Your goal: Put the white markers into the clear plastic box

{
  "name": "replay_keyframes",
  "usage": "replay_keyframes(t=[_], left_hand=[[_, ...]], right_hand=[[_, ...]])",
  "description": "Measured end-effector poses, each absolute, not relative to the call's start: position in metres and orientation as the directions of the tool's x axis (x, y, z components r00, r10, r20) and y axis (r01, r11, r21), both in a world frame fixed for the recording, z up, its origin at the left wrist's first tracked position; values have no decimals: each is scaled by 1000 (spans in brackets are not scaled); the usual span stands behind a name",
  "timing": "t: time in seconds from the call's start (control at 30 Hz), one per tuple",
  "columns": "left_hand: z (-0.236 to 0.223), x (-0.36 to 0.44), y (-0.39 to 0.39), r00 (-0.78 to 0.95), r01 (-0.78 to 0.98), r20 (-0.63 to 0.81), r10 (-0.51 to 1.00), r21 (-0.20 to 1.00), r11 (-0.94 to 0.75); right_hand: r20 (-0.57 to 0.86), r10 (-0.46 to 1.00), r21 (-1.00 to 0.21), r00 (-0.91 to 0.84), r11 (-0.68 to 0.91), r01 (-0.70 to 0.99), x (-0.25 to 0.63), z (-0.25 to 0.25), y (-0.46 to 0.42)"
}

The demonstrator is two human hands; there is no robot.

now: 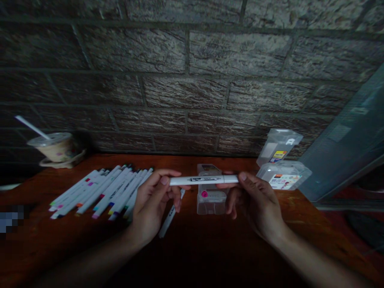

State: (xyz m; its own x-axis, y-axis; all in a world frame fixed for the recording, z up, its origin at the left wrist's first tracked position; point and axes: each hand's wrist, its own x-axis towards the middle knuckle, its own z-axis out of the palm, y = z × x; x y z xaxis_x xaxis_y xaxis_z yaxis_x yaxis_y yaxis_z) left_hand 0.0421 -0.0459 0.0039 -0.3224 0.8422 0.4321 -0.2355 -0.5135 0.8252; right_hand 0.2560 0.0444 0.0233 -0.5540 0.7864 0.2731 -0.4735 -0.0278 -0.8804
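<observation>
A white marker [207, 180] with black print is held level above the table, one end in each hand. My left hand [154, 202] pinches its left end between thumb and fingers. At the other end, my right hand [259, 202] grips the marker the same way. Below and behind it stands a clear plastic marker case [211, 204], with a pink-ended marker [204, 194] in it. Another white marker [168, 220] lies slanted on the table, partly hidden by my left hand. A pile of white markers [102, 192] with coloured ends spreads to the left.
On the wooden table [192, 256], a lidded drink cup [55, 146] with a straw sits in a carton holder at the far left. A clear case part [279, 148] and a labelled clear lid [285, 176] stand at the right. A brick wall [186, 88] rises behind.
</observation>
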Motion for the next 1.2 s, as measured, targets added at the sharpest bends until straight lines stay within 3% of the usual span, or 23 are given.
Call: replay_keyframes(t=[0.4,0.63,0.73,0.87,1.03,1.2], left_hand=[[3,42,-45,-372,-172,377,848,870,-462],[14,47,-46,-341,-289,349,873,845,-451],[20,47,-46,-307,-221,366,879,871,-440],[35,47,-45,-212,-10,471,856,875,-484],[61,55,-41,-33,157,654,756,750,-642],[81,69,-34,77,300,731,678,631,-715]], right_hand=[[385,739,-921,-554,266,-285,258,19,39],[378,665,-905,-644,411,-107,255,16,31],[430,654,-840,-622,543,-11,257,10,31],[620,587,-650,-521,756,78,263,5,37],[807,461,-463,-370,882,90,266,10,51],[850,421,-418,-318,905,81,268,13,59]])
